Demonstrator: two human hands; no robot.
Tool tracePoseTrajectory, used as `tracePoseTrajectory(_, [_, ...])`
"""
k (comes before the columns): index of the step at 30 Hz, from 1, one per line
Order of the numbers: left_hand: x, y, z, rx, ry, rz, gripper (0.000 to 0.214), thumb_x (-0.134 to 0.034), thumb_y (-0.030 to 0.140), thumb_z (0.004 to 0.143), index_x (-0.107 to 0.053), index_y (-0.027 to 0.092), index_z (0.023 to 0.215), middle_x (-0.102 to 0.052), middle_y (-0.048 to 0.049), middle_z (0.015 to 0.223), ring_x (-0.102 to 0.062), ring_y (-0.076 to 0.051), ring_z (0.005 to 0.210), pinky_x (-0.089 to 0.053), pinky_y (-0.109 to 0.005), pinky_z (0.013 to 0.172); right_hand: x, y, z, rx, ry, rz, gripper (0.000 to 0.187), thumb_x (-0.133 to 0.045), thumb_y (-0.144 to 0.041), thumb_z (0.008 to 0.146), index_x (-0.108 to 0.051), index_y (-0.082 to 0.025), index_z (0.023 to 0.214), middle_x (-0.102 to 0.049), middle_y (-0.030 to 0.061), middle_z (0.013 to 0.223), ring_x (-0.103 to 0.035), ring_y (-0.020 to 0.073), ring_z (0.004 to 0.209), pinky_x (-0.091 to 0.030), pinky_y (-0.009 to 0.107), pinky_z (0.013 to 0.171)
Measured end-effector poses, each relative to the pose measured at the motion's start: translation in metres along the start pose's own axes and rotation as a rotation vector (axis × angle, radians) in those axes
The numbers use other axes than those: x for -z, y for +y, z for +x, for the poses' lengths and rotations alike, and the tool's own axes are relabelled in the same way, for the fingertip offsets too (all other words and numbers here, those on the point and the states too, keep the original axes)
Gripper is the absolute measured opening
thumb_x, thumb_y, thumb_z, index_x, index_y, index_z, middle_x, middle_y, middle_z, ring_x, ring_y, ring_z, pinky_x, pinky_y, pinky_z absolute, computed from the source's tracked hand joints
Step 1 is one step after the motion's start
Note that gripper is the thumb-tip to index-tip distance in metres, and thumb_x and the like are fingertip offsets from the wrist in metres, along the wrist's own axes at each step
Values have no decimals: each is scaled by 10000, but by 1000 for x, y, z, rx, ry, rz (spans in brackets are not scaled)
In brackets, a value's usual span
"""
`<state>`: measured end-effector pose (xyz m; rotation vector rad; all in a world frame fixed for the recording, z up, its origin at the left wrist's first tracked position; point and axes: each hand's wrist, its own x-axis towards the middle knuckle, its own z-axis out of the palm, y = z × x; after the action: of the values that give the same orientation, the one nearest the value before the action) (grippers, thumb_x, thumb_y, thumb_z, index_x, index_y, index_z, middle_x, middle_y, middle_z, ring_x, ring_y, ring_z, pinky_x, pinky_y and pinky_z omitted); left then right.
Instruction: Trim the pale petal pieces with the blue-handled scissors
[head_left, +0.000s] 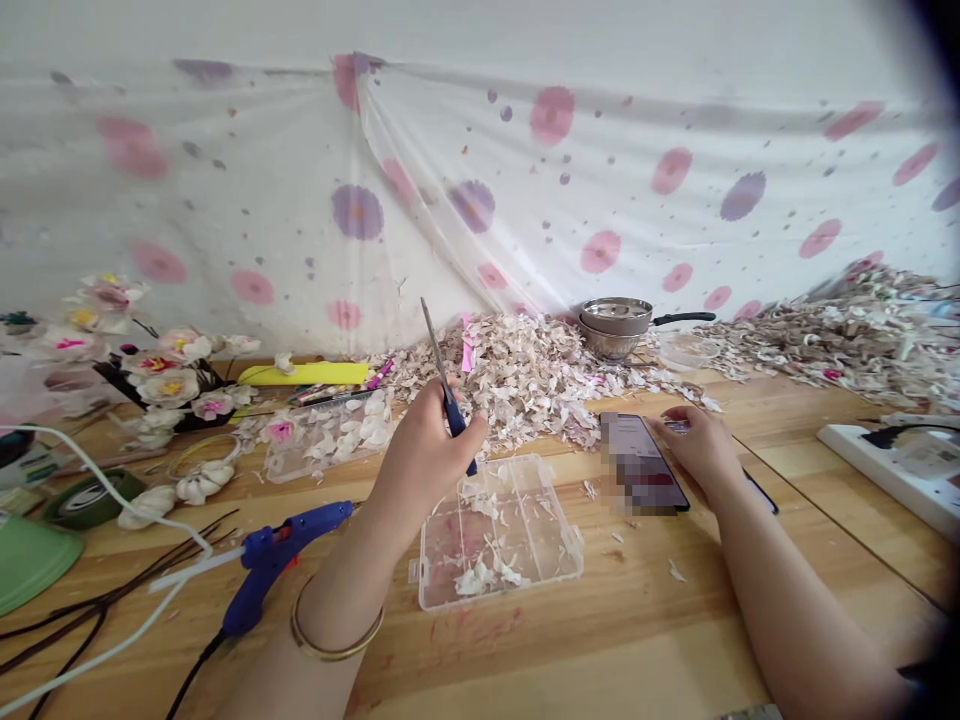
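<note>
My left hand (429, 445) is raised above the table, its fingers wrapped round the dark blue handle of a pair of scissors (439, 360), blades pointing up. Below it lies a clear plastic compartment box (559, 545) with white scraps inside. My right hand (701, 447) rests over the right edge of a phone (649, 465), fingers bent. Part of a dark flat object (761, 490) shows under that hand, mostly hidden. Behind the hands is a large heap of pale dried petals or shells (517, 375).
A blue glue gun (262, 570) and white cable lie left, near garlic bulbs (206, 482), green tape (94, 498) and artificial flowers (169, 385). A steel pan (615, 318) stands behind the heap. At right are a power strip (896, 475) and another heap (847, 335).
</note>
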<state>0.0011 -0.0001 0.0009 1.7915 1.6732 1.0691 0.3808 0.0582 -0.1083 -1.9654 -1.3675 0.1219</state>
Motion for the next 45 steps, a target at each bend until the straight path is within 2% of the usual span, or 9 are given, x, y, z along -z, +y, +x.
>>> tracePoseTrajectory(3, [-1, -1, 0, 0, 2, 12, 388, -558, 459, 828, -518, 255, 1156, -623, -49, 1072, -616, -236, 948, -465, -370, 800, -8, -1, 3, -11, 28, 86, 279, -661, -448, 694, -550, -216, 801, -679, 139, 952, -592, 357, 1015, -443, 471, 873])
tracePoseTrajectory(8, [0, -3, 1, -8, 11, 0, 401, -562, 468, 823, -517, 245, 1154, -622, -55, 1091, -616, -244, 965, -461, -386, 847, -10, 1, 0, -55, -47, 371, 231, -551, -443, 806, -413, -263, 850, -728, 84, 895, -673, 257, 706, -513, 373, 597])
tracePoseTrajectory(12, [0, -5, 3, -26, 28, -18, 415, -567, 466, 820, -515, 238, 1164, -614, -66, 1127, -611, -252, 1004, -462, -388, 865, -6, 5, -1, -92, -69, 561, 304, -573, -391, 780, -293, -283, 826, -703, 31, 798, -723, 280, 863, -552, 383, 683])
tracePoseTrajectory(19, [1, -5, 2, -21, 31, -3, 421, -569, 472, 821, -508, 252, 1175, -612, -58, 1133, -603, -254, 1016, -464, -387, 849, -13, 6, -4, -149, -153, 640, 347, -644, -333, 745, -314, -286, 842, -671, 30, 741, -726, 332, 908, -560, 416, 721])
tracePoseTrajectory(23, [2, -4, 2, -21, 23, -6, 413, -565, 468, 826, -508, 255, 1175, -614, -58, 1134, -608, -250, 1001, -468, -382, 835, -16, 7, -4, -133, -170, 625, 328, -633, -294, 746, -320, -285, 843, -687, 43, 771, -721, 323, 915, -556, 415, 731])
tracePoseTrajectory(28, [3, -4, 2, -5, 22, -8, 422, -572, 464, 822, -513, 253, 1182, -616, -61, 1131, -612, -252, 1004, -473, -385, 845, -10, 15, 2, -117, -102, 545, 323, -608, -397, 764, -314, -283, 835, -631, 22, 733, -711, 301, 845, -539, 399, 675])
tracePoseTrajectory(35, [3, -5, 3, -22, 31, -15, 420, -575, 466, 815, -514, 245, 1168, -618, -70, 1125, -610, -259, 1004, -473, -404, 873, 5, 30, 2, -82, -53, 192, 482, -771, -480, 577, -463, -237, 857, -489, -31, 723, -523, 199, 674, -401, 312, 603])
tracePoseTrajectory(39, [2, -5, 3, -26, 27, -4, 415, -570, 467, 818, -513, 246, 1165, -617, -65, 1116, -604, -258, 1004, -466, -407, 885, 10, 28, 0, -72, -84, 62, 474, -765, -485, 551, -474, -227, 822, -484, -30, 728, -485, 185, 645, -345, 293, 581])
tracePoseTrajectory(45, [1, -5, 3, -31, 28, -3, 406, -573, 468, 819, -507, 255, 1158, -612, -48, 1113, -602, -243, 1003, -464, -392, 874, 10, 24, -2, -54, -140, -22, 476, -761, -486, 550, -467, -226, 818, -499, -20, 731, -506, 194, 648, -354, 289, 574])
